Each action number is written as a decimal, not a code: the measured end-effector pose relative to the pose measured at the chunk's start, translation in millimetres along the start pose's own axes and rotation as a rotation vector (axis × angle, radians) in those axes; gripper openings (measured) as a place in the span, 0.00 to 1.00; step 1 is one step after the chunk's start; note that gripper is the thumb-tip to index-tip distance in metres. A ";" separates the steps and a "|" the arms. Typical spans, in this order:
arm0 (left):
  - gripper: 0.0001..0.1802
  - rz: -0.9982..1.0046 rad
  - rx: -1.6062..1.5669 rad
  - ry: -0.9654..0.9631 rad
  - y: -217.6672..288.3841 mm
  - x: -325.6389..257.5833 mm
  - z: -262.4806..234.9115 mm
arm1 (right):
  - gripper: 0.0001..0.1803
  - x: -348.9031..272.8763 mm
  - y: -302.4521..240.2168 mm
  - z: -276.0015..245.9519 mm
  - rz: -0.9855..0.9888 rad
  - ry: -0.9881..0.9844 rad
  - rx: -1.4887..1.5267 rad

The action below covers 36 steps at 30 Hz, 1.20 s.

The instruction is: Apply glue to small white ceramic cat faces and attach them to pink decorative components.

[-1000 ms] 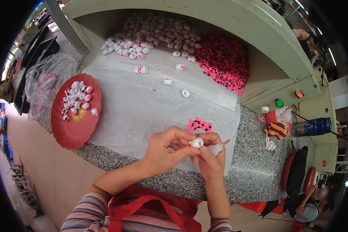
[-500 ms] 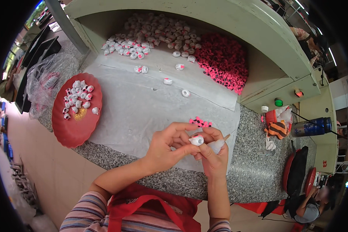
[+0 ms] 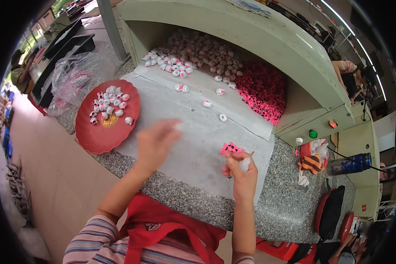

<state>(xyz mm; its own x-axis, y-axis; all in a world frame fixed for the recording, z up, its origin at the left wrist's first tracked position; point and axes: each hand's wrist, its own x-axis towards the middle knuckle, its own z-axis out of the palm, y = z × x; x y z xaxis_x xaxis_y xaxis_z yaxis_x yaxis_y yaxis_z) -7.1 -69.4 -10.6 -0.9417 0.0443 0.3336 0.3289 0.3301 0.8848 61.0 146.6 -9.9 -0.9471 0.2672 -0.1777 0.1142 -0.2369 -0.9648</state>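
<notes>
My left hand is over the paper between the red plate and my right hand. Motion smears its fingers, so I cannot tell whether it holds anything. Closed around a thin stick with a whitish wad beside it is my right hand, low over the paper's right part. Just beyond those fingers lies a small heap of pink pieces with black spots. The scalloped red plate on the left carries several small white rounded pieces with pink and dark patches.
White paper covers the granite worktop. Under a pale green cabinet lie a large pile of white pieces and a pink heap. A blue bottle and striped cloth stand right; a plastic bag lies left.
My hands have parted: the left has swung left toward the plate, the right stays near the pink pieces. The white piece held between them is no longer visible. The view has shifted somewhat.
</notes>
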 end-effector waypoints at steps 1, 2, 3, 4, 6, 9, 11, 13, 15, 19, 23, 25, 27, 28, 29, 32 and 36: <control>0.17 -0.026 0.102 0.110 -15.5 9.5 -28.6 | 0.10 3.2 -2.4 -5.6 0.029 0.039 -0.027; 0.18 -0.049 0.198 0.217 -27.0 17.6 -47.5 | 0.10 6.2 -1.6 -11.2 0.024 0.042 -0.021; 0.18 -0.045 0.210 0.218 -26.8 19.5 -56.4 | 0.12 6.7 1.3 -13.9 -0.006 0.054 -0.047; 0.18 -0.049 0.431 0.257 -25.3 24.0 -61.7 | 0.14 7.4 3.1 -15.1 -0.041 0.075 -0.075; 0.18 0.009 0.582 0.261 -20.5 35.3 -47.8 | 0.15 6.0 5.6 -12.9 -0.057 0.042 -0.036; 0.18 0.221 0.318 0.000 -18.3 60.3 53.3 | 0.18 3.0 -2.5 -10.6 -0.101 0.037 -0.020; 0.18 0.241 0.433 -0.134 -26.7 64.3 111.5 | 0.18 3.9 -5.3 -13.3 -0.139 0.079 -0.034; 0.18 0.257 0.513 -0.194 -31.8 61.4 128.9 | 0.18 5.0 -7.6 -14.5 -0.240 0.171 0.010; 0.16 0.305 0.525 -0.186 -31.4 56.1 128.8 | 0.18 1.9 -17.9 -12.5 -0.220 0.172 0.009; 0.16 -0.123 -0.243 -0.385 14.3 33.1 90.1 | 0.17 -14.4 -28.1 -9.6 -0.259 0.216 -0.080; 0.17 -0.540 -0.831 -0.545 45.0 14.0 66.2 | 0.18 -28.9 -32.3 -2.2 -0.429 0.260 -0.223; 0.17 -0.568 -0.880 -0.536 43.5 7.8 64.5 | 0.18 -34.5 -31.2 4.7 -0.580 0.339 -0.311; 0.20 -0.319 -0.728 -0.467 36.6 2.2 64.8 | 0.16 -42.3 -29.6 1.3 -0.619 0.309 -0.397; 0.20 -0.324 -0.729 -0.467 37.0 0.7 64.6 | 0.16 -45.1 -28.1 0.7 -0.640 0.278 -0.444; 0.21 -0.257 -0.687 -0.446 38.8 -0.4 64.2 | 0.15 -46.4 -27.5 0.6 -0.661 0.246 -0.490; 0.21 -0.188 -0.685 -0.416 37.7 -2.3 63.2 | 0.15 -48.3 -28.8 0.2 -0.669 0.141 -0.604; 0.19 -0.329 -0.802 -0.407 48.7 -0.2 61.0 | 0.15 -46.2 -24.1 -0.9 -0.701 0.153 -0.619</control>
<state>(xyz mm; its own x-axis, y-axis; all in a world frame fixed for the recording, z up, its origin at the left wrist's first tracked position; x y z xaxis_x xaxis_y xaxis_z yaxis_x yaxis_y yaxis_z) 4.7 4.2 12.6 -0.8981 0.4391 0.0240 -0.1480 -0.3531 0.9238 102.3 140.9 21.3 -0.8160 0.2905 0.4998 -0.2850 0.5500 -0.7850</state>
